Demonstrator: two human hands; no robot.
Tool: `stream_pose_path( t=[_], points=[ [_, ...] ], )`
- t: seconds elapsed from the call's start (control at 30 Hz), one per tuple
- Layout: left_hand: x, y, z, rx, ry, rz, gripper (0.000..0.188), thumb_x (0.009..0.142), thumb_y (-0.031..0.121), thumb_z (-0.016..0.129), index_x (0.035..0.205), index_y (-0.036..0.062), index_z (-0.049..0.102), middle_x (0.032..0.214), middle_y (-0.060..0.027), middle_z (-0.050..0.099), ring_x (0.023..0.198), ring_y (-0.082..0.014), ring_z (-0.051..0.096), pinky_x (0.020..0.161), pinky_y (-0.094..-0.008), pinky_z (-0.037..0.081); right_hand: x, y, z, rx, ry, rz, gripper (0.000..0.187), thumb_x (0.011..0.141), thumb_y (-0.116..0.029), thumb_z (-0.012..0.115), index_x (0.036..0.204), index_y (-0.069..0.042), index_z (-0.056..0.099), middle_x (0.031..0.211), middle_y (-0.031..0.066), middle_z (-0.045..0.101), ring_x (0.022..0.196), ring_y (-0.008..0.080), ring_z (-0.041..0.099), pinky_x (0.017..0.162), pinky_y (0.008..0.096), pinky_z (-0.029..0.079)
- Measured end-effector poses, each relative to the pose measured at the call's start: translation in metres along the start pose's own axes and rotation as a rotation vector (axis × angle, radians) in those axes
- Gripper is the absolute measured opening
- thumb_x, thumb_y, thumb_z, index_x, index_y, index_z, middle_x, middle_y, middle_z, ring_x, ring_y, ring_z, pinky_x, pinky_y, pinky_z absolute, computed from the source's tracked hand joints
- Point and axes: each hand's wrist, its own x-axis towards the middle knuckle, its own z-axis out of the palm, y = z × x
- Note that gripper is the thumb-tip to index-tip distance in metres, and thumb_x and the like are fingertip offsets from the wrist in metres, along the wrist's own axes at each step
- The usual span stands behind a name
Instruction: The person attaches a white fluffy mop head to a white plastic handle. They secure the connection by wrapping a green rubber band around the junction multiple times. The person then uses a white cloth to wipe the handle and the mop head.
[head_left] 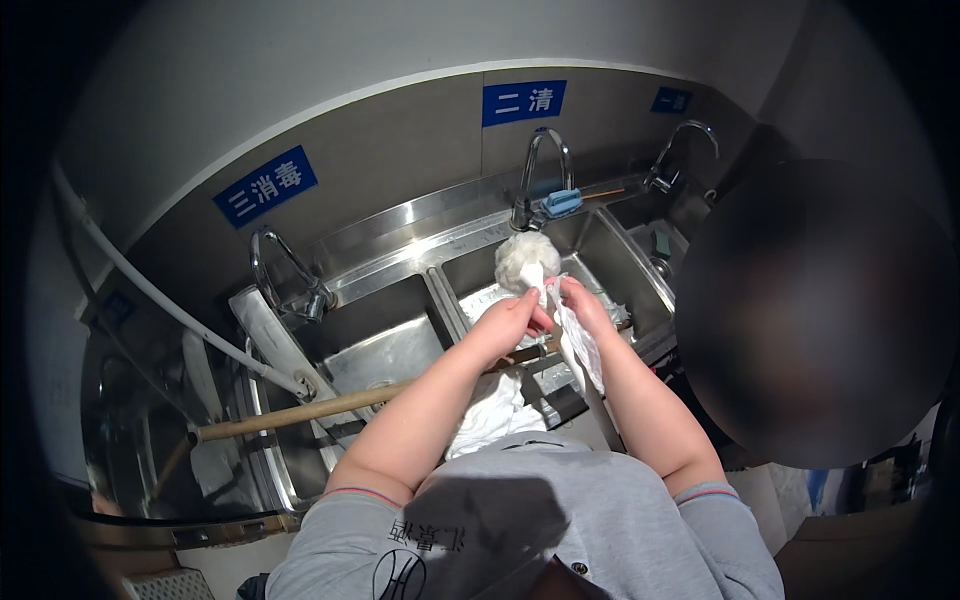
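Observation:
My left hand (511, 326) is closed over the middle sink, its fingers at a white strip of cloth just below a fluffy white ball (525, 258). Close beside it, my right hand (583, 303) pinches a thin white cloth (578, 350) that hangs down in folds. The hands nearly touch, and the cloth between them partly hides the fingers. A long wooden pole (318, 408) slants across the sinks beneath my left forearm. More crumpled white cloth (497, 412) lies at the near edge, in front of my body.
The left sink (385, 345) and the middle sink (590, 250) are steel, with curved taps (548, 150) behind. A light-blue sponge or brush (561, 203) sits by the middle tap. A white hose (170, 295) hangs at left. A large dark blurred shape (815, 315) blocks the right side.

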Motion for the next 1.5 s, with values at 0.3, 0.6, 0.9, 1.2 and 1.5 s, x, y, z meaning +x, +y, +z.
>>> stream_pose_path(
  t=[0.3, 0.6, 0.9, 1.2, 1.5],
  points=[
    [0.027, -0.037, 0.013, -1.178, 0.212, -0.199, 0.024, 0.086, 0.025, 0.054, 0.099, 0.0043, 0.053, 0.091, -0.0075, 0.057, 0.082, -0.0207, 0.057, 0.074, -0.0402, 0.048, -0.011, 0.023, 0.018, 0.046, 0.044, -0.033, 0.011, 0.084, -0.007, 0.050, 0.094, -0.010, 0.048, 0.079, 0.0041, 0.054, 0.069, 0.0118, 0.055, 0.061, 0.0262, 0.048],
    [0.005, -0.019, 0.005, -0.612, 0.260, -0.128, 0.025, 0.090, 0.033, 0.047, 0.100, 0.0107, 0.053, 0.093, -0.0019, 0.058, 0.089, -0.0152, 0.054, 0.075, -0.0351, 0.045, -0.003, 0.048, -0.022, -0.035, 0.203, 0.587, 0.020, 0.085, -0.021, 0.048, 0.071, -0.009, 0.052, 0.058, 0.0010, 0.050, 0.049, 0.0131, 0.049, 0.046, 0.0270, 0.042],
    [0.020, -0.029, -0.027, -0.933, 0.163, 0.075, 0.022, 0.091, 0.026, 0.044, 0.096, 0.0057, 0.050, 0.084, -0.0064, 0.059, 0.075, -0.0171, 0.058, 0.066, -0.0316, 0.051, -0.052, 0.041, -0.029, -0.103, -0.227, 0.681, 0.025, 0.090, -0.029, 0.042, 0.082, -0.007, 0.051, 0.057, 0.0018, 0.050, 0.046, 0.0131, 0.048, 0.042, 0.0249, 0.041],
    [0.034, -0.006, -0.052, -0.724, -0.025, -0.225, 0.016, 0.089, 0.021, 0.047, 0.101, 0.0101, 0.045, 0.085, -0.0084, 0.060, 0.066, -0.0215, 0.062, 0.052, -0.0359, 0.056, -0.067, 0.060, -0.039, -0.201, -0.070, 0.359, 0.031, 0.093, -0.031, 0.034, 0.092, -0.004, 0.048, 0.063, 0.0043, 0.053, 0.050, 0.0115, 0.049, 0.047, 0.0235, 0.041],
    [0.035, -0.025, -0.028, -0.814, -0.129, -0.493, 0.022, 0.091, 0.024, 0.045, 0.107, 0.0099, 0.046, 0.091, -0.0098, 0.058, 0.069, -0.0179, 0.062, 0.047, -0.0236, 0.052, -0.032, 0.058, -0.021, -0.541, -0.036, -0.074, 0.036, 0.088, -0.012, 0.049, 0.123, -0.009, 0.041, 0.094, 0.0047, 0.054, 0.079, 0.0107, 0.054, 0.072, 0.0231, 0.043]
  ],
)
